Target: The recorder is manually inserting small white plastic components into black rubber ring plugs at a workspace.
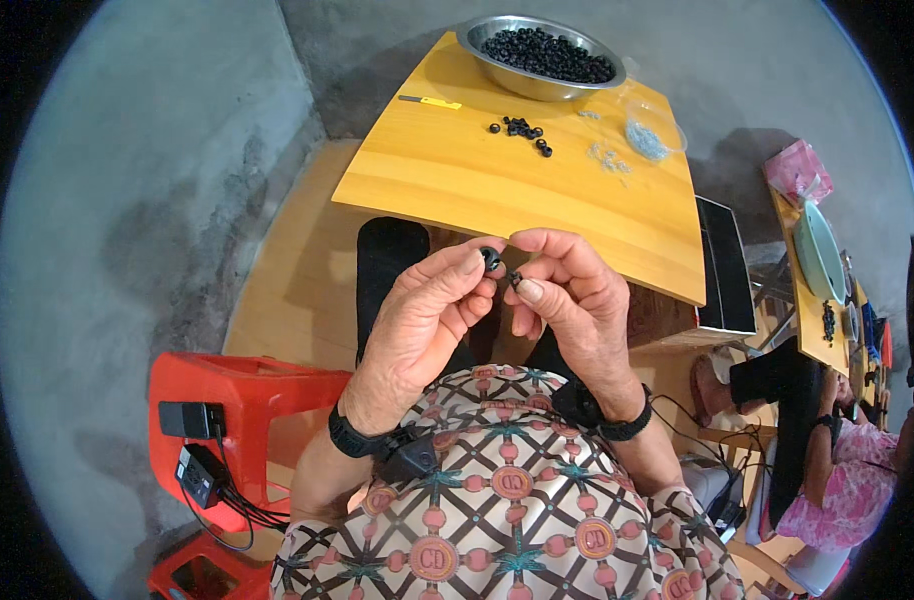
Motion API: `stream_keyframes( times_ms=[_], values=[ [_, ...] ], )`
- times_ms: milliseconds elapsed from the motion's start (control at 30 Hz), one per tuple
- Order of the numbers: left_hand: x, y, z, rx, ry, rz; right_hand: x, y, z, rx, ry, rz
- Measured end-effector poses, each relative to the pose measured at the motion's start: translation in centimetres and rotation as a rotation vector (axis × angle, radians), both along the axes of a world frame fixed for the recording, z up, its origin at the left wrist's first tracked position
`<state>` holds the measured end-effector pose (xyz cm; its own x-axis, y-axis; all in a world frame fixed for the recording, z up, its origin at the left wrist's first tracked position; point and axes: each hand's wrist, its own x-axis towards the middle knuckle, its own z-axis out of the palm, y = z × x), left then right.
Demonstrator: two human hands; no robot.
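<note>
Black piece: round and glossy, the black piece (491,258) is up in your left fingers, in front of the tabletop's near edge.
Left hand: your left hand (412,320) has thumb and fingers closed on the black piece, its face turned toward the right.
Dark bit: a smaller dark bit (515,280) sits just right of the black piece and a little lower; its exact shape is too small to tell.
Right hand: your right hand (579,310) pinches the dark bit between thumb and fingers; the two hands are near each other.
Tabletop: yellow wood, the tabletop (427,170) lies beyond your hands.
Loose pieces: a small group of loose pieces (522,128), black, lies mid-tabletop.
Cutter: a yellow and grey cutter (437,102) lies flat, left of the loose pieces.
Clear bits: scattered clear bits (609,158) lie to the right of the loose pieces.
Tub: a clear tub (649,143) with pale blue bits stands near the right edge, beside the clear bits.
Bowl: a steel bowl (487,66) full of black pieces stands at the far end.
Stool: a red stool (207,375) on your left carries a black device (189,418) and cables.
Co-worker: a person in a pink top (852,485) sits at far right, near a green basin (817,255).
</note>
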<state>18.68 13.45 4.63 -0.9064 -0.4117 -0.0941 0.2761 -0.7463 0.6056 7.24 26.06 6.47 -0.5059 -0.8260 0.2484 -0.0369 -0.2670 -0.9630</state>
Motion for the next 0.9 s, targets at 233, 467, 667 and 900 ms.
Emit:
stream_keyframes(
  times_ms=[233,467,667,900],
  values=[
    [-0.01,0.15,0.08,-0.080,0.017,-0.051,0.08,0.03,-0.04,-0.018,0.037,-0.018],
    [0.06,0.43,0.26,-0.123,-0.044,-0.022,-0.02,0.12,-0.05,0.024,0.092,-0.031],
    [0.17,0.58,0.44,-0.227,-0.073,-0.002,-0.07,0.20,-0.16,0.005,0.124,-0.022],
    [0.37,0.42,0.80,-0.455,-0.121,0.046,0.09,0.15,-0.17,0.018,0.360,-0.100]
  ],
)
